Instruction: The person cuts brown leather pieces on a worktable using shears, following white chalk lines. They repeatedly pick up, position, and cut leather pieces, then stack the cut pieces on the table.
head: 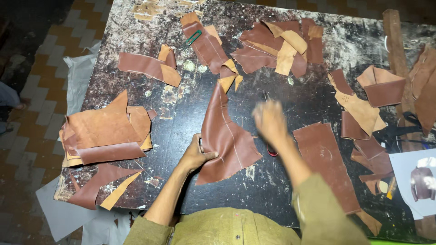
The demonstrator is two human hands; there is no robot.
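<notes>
A brown leather piece (225, 136) with a chalk line lies in the middle of the dark worktable (190, 113). My left hand (196, 155) pinches its left edge near the table's front. My right hand (269, 120) hovers blurred just right of the piece; whether it holds anything is unclear. A small red-handled object (272, 151) shows beneath my right wrist.
Stacks of tan and brown leather offcuts lie at the left (104, 131), back (279, 45) and right (363, 104). A long brown strip (327, 163) lies right of my arm. Green snips (190, 40) rest at the back. A wooden bar (395, 45) and a paper sheet (418, 181) sit far right.
</notes>
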